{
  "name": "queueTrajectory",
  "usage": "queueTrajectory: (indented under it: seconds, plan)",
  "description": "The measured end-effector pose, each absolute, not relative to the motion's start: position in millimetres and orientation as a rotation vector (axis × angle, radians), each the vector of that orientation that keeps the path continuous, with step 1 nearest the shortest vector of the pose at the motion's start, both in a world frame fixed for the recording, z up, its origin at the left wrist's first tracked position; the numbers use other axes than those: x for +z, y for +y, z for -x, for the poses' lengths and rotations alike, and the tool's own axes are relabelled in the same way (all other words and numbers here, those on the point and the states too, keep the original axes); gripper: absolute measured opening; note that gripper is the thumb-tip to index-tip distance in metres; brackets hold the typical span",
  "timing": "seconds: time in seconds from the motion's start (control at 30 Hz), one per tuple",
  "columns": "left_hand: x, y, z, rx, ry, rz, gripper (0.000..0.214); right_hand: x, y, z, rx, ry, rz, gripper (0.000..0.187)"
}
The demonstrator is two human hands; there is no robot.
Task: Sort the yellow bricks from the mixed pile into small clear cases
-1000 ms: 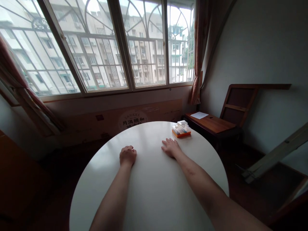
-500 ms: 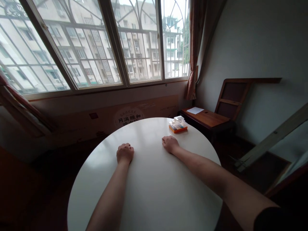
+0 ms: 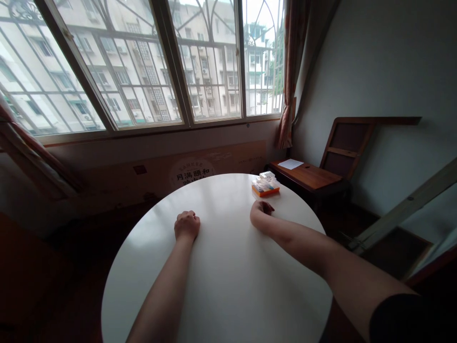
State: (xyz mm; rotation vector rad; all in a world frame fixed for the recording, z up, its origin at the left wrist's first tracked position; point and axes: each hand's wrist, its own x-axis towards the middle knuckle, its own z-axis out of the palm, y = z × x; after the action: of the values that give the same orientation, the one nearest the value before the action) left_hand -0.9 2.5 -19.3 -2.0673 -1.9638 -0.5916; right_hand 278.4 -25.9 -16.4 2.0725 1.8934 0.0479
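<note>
Right hand (image 3: 261, 212): swings rightward at the wrist since the earlier frame, fingers now pointing right; loosely curled, palm hidden, so I cannot tell how far it closes or whether it holds anything.
Left hand (image 3: 187, 224): closed in a fist, resting on the bench (image 3: 214, 276), well apart from the box.
Orange-based box (image 3: 266, 191): near the bench's far right edge, longer visible side running roughly crosswise.
Nearer hand: right; the box lies just beyond it, apparently untouched.
</note>
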Motion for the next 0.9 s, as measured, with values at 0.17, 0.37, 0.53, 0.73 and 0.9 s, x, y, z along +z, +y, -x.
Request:
queueTrajectory:
  seconds: [0.17, 0.37, 0.53, 0.73, 0.9]
  plan:
    - [-20, 2, 1, -0.596, -1.965, 2.065, 0.03, -22, -23, -252, 0.389, 1.273, -1.583, 0.029]
    - [-19, 0, 0, -0.587, -1.958, 2.068, 0.031, -26, -20, -248, 0.551, 0.922, -1.364, 0.031]
    - [-18, -2, -1, -0.576, -1.963, 2.061, 0.03, -27, -20, -247, 0.562, 0.858, -1.41, 0.03]
    - [-18, -1, 0, -0.566, -1.967, 2.051, 0.03, -26, -21, -248, 0.526, 0.974, -1.53, 0.031]
    - [-19, 1, 1, -0.565, -1.955, 2.032, 0.031, -24, -21, -250, 0.494, 1.297, -1.606, 0.031]
